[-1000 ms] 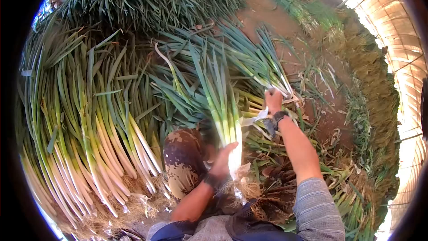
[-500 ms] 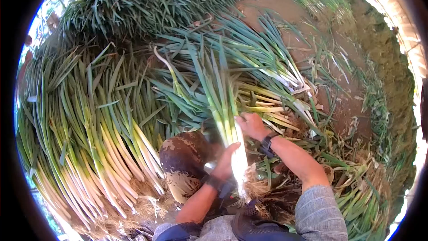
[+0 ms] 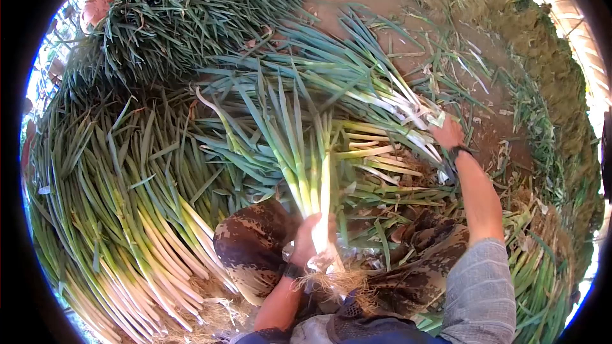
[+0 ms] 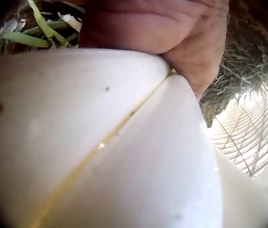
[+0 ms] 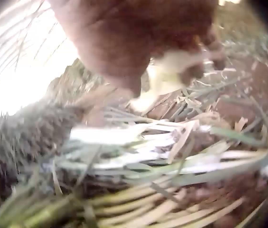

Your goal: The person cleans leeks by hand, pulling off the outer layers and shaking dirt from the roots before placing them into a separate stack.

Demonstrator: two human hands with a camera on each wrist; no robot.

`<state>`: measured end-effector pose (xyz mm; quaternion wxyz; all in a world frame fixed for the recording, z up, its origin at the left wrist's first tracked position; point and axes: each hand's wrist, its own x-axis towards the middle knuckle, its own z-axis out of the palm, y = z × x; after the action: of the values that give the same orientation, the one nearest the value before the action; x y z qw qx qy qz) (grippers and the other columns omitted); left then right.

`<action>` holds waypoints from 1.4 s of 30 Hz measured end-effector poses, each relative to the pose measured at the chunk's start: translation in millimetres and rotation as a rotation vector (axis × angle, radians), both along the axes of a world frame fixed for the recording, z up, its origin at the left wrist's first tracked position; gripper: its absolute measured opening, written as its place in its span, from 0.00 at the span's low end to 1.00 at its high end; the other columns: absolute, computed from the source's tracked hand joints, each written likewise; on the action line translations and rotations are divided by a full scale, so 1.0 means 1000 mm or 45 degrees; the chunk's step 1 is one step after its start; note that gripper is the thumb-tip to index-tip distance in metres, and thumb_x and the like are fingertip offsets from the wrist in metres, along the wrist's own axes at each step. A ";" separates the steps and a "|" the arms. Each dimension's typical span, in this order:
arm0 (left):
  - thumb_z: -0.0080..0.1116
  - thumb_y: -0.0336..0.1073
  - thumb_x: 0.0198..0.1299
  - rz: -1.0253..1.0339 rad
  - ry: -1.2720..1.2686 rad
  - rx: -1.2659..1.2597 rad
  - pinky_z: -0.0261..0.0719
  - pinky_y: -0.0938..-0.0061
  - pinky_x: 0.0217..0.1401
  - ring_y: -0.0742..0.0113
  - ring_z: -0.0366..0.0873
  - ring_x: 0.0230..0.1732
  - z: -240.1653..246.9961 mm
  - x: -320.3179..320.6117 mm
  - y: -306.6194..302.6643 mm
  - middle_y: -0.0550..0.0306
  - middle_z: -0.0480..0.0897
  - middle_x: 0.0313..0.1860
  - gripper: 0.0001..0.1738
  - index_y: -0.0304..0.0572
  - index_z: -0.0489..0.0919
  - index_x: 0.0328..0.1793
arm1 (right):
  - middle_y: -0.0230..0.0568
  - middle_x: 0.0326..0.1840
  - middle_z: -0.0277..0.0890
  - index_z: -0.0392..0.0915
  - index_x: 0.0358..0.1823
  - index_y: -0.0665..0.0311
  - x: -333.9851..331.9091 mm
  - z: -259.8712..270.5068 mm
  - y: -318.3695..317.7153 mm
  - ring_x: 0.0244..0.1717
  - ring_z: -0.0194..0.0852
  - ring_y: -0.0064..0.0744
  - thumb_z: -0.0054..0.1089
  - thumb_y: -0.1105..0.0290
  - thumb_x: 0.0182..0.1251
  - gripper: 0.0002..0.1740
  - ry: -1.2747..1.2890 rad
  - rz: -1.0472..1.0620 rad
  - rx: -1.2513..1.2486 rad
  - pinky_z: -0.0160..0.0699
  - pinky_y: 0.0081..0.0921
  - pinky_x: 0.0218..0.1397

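Observation:
My left hand [image 3: 307,241] grips a small bunch of long green onions [image 3: 312,181] by their white lower stalks, roots hanging over my lap and leaves pointing away. In the left wrist view, thick white stalks [image 4: 138,137] fill the picture below the hand [image 4: 157,28]. Out to the right, my right hand [image 3: 448,132] is at the root ends of some green onions lying on the ground [image 3: 389,99]. Blurred in the right wrist view, that hand [image 5: 138,38] pinches a pale strip of peel [image 5: 164,78] between thumb and fingers.
Rows of unpeeled green onions [image 3: 153,216] lie along the left, roots toward me. Behind them rises a tall leafy heap [image 3: 191,19], with a person [image 3: 95,9] beyond it. Leaf scraps [image 3: 472,67] litter the soil at right. My camouflage-clad knees [image 3: 248,242] flank the bunch.
My right hand came in from the right to the bunch's stalks, then swung back out to the right with a strip of peel. The left hand kept its grip on the bunch.

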<state>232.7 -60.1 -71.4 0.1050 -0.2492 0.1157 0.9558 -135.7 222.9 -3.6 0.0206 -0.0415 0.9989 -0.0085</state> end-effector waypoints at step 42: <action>0.55 0.42 0.67 0.056 0.043 -0.175 0.84 0.65 0.51 0.59 0.83 0.45 0.009 -0.034 0.032 0.49 0.83 0.48 0.20 0.34 0.77 0.57 | 0.43 0.32 0.78 0.69 0.65 0.68 0.272 -0.020 -0.099 0.31 0.78 0.32 0.49 0.62 0.73 0.24 -0.671 0.818 -0.837 0.78 0.31 0.36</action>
<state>199.0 -28.2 -62.8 0.0644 -0.2422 0.1774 0.9517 136.6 124.3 -23.6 0.2586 -0.3462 0.8414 -0.3246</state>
